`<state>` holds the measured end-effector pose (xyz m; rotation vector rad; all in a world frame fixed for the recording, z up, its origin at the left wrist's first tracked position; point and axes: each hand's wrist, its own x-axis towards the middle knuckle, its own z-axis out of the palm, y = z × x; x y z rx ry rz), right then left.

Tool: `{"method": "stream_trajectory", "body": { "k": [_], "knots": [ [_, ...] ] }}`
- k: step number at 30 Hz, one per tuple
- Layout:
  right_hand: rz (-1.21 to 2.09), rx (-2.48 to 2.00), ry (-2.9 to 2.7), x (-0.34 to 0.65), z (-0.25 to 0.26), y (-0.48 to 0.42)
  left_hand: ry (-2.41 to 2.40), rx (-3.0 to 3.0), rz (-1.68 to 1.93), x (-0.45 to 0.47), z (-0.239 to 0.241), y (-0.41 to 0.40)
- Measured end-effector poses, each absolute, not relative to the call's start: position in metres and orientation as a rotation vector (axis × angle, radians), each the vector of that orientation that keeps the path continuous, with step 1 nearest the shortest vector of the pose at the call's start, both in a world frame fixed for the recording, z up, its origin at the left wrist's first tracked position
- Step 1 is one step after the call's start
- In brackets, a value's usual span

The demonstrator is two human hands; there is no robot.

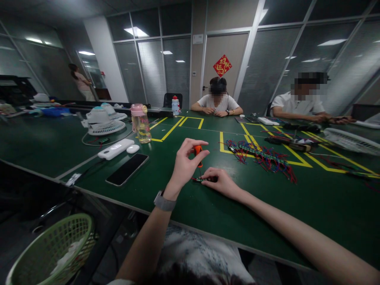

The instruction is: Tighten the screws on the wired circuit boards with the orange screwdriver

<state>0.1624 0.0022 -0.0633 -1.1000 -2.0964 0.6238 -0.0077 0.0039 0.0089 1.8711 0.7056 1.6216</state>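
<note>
— What is lying under the hands?

— A small circuit board [199, 179] is lying flat on the green worktop [297, 206], with red and dark wires trailing from its left end. It is sitting right under the right hand's fingertips, so only its left part is showing.

— And how is the right hand [221, 182] gripping it?

— It is not lifting it. Its grip is pressed down and closed over the board, pinning it to the worktop.

— What is the left hand [185, 164] doing?

— It is pinching the orange handle of a small screwdriver [198, 155] between thumb and fingers, holding it upright. The thin shaft is pointing down to the board's left end, just beside the right hand's fingertips. The board is lying below that grip, not inside it. A grey watch [164, 202] is sitting on the left wrist.

— What is lying further out?

— To the right, well apart from the hands, a heap of boards with red and blue wires [261, 156] is stretching across the yellow floor-tape lines. To the left, a black phone [127, 169] is lying face up, with a white remote [114, 150] and a white mouse [132, 149] beyond it, then a pink-lidded bottle [140, 123] and a white fan [102, 120]. A green basket [44, 253] is standing below the worktop's edge. Two other people are sitting at the far side, their hands resting on the worktop.
</note>
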Motion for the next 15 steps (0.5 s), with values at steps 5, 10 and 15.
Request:
{"method": "stream_trajectory", "body": {
  "k": [5,10,15],
  "knots": [
    [0.632,-1.087,-2.113,0.1628,-0.0625,0.0026,0.573,1.817,1.514,-0.0099,0.011,0.0058],
    [0.656,-1.054,-2.131,0.1637,-0.0624,0.003,0.611,1.709,1.567,-0.009,0.0106,0.0064],
    [0.643,-1.071,-2.1,0.1634,-0.0648,0.0034,0.658,1.82,1.596,-0.0083,0.0107,0.0064]
  ]
}}
